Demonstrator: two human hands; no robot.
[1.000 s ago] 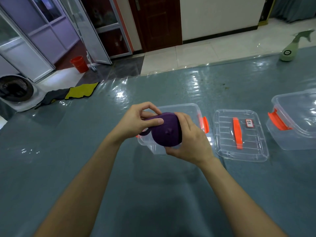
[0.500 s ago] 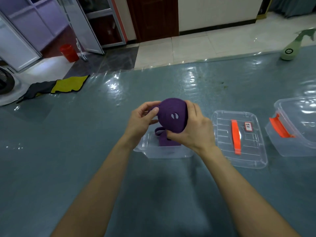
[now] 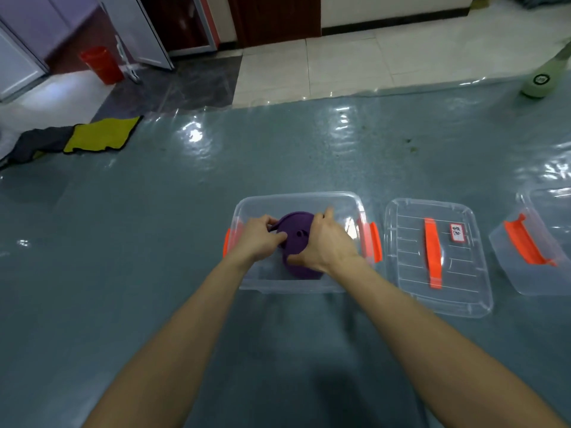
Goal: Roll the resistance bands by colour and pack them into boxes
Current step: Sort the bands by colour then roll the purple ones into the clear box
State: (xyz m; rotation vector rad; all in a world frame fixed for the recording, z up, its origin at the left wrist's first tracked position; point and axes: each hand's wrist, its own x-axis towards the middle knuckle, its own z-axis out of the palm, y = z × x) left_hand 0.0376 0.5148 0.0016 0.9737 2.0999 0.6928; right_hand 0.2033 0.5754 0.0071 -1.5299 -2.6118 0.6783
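A rolled purple resistance band (image 3: pixel 296 239) sits inside a clear plastic box (image 3: pixel 298 200) with orange latches, on the grey-blue mat. Both my hands reach into the box and grip the roll. My left hand (image 3: pixel 259 237) pinches the loose band end on the roll's left side. My right hand (image 3: pixel 327 245) wraps the roll from the right, thumb underneath. The lower part of the roll is hidden by my right hand.
The box's clear lid (image 3: pixel 432 254) with an orange handle and a small label lies just right of it. A second clear box (image 3: pixel 537 248) stands at the right edge. A spray bottle (image 3: pixel 540 81) is far right; a yellow and dark cloth (image 3: pixel 92 139) lies far left.
Both hands have lowered the purple roll from above the box down into it. The view has tilted downward and closer to the box.
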